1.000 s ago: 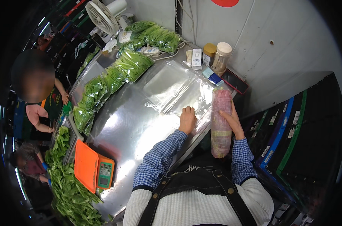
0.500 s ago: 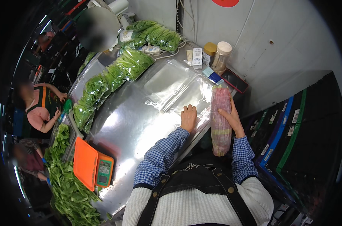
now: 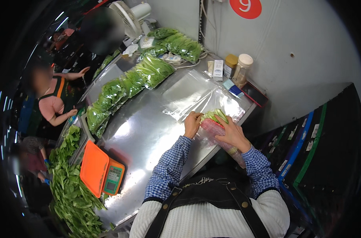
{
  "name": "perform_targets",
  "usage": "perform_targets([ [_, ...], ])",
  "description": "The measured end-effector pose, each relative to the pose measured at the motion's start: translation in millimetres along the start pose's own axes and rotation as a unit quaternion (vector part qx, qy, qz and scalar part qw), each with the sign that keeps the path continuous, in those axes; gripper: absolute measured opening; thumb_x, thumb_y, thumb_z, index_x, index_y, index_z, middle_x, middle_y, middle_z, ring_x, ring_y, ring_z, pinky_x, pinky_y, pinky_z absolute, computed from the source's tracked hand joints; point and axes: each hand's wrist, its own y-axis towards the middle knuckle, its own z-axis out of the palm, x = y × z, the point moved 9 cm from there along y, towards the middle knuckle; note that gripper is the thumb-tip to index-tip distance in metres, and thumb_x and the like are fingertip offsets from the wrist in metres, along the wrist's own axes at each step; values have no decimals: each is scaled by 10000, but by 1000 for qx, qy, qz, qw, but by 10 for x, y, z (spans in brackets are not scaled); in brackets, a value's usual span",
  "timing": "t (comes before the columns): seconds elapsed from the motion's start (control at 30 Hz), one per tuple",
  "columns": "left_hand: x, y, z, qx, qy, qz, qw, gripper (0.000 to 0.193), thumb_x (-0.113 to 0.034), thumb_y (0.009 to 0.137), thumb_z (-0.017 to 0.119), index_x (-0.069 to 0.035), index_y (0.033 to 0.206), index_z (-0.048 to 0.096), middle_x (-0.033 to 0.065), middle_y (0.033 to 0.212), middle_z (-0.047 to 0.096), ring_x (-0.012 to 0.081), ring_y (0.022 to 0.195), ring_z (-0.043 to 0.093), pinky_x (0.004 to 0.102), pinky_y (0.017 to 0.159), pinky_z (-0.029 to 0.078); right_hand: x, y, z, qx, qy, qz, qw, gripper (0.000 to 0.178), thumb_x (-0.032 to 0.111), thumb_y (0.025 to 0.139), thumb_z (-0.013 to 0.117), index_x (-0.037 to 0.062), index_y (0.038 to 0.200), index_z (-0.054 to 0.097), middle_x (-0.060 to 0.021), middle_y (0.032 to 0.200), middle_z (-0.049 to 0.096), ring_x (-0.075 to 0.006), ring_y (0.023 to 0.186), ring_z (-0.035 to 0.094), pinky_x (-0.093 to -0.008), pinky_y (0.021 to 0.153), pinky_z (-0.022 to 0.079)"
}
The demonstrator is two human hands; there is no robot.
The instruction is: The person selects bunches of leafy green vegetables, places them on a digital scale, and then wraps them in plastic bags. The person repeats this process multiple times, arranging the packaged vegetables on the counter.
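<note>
A long bundle in pink, see-through wrapping (image 3: 213, 127) lies slanted over the table's near right edge. Pale green stem-like ends (image 3: 213, 114) show at its far end. My right hand (image 3: 233, 134) is closed round the bundle near that end, thumb and fingers on either side. My left hand (image 3: 192, 124) is closed, its fingertips bent against the left side of the green end; what they pinch is too small to make out. Beneath and beyond both hands lie flat clear plastic bags (image 3: 184, 93) on the shiny metal table (image 3: 142, 146).
Bagged leafy greens (image 3: 127, 85) line the table's far left side. An orange scale (image 3: 103, 170) stands by loose leaves (image 3: 75, 190). Jars (image 3: 242, 68), a small box and a phone (image 3: 255, 94) sit at the back right corner. Dark crates (image 3: 323, 150) stand right; co-workers work left.
The bundle has swung from upright beside the table to slanting over its edge, far end toward the left. My left hand has come off the flat bags to that end.
</note>
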Motion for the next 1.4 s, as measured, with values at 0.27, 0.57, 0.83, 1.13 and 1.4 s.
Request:
perform_targets([
  [0.27, 74, -127, -441, -37, -95, -43, 994, 198, -183, 889, 587, -37, 965, 698, 119, 820, 647, 185, 710, 585, 304, 640, 450, 441, 34, 31, 19, -8, -128, 992, 866, 347, 654, 757, 284, 1412, 343, -228, 1205, 440, -420, 963, 579, -457, 804, 485],
  [0.57, -465, -514, -975, -116, 123, 80, 982, 169, -94, 840, 585, -91, 994, 656, 92, 776, 556, 278, 686, 582, 358, 593, 468, 740, 287, 430, 38, -63, -190, 979, 783, 365, 693, 716, 260, 1390, 375, -208, 1150, 464, -411, 840, 613, -464, 742, 509],
  [0.83, -354, -839, -1564, -201, 230, 69, 950, 192, -90, 847, 583, -107, 1029, 641, 70, 750, 523, 250, 656, 566, 352, 560, 464, 1061, 559, 578, -18, 45, -161, 986, 738, 364, 741, 679, 210, 1394, 371, -198, 1159, 480, -401, 886, 598, -463, 753, 494],
  [1.13, -436, -921, -1826, -171, 251, 130, 944, 217, -77, 800, 586, -100, 1010, 634, 84, 803, 550, 279, 743, 576, 369, 608, 464, 1622, 784, 1371, 3, 111, -153, 982, 729, 355, 749, 687, 148, 1375, 377, -194, 1165, 497, -393, 916, 592, -460, 763, 495],
  [1.4, 92, -1299, -2476, -285, 280, 12, 917, 216, -72, 825, 601, -116, 1030, 652, 65, 763, 521, 251, 677, 552, 362, 590, 441, 1931, 766, 1315, 24, 71, -178, 981, 755, 364, 752, 686, 168, 1403, 355, -173, 1164, 505, -360, 927, 602, -426, 757, 497],
])
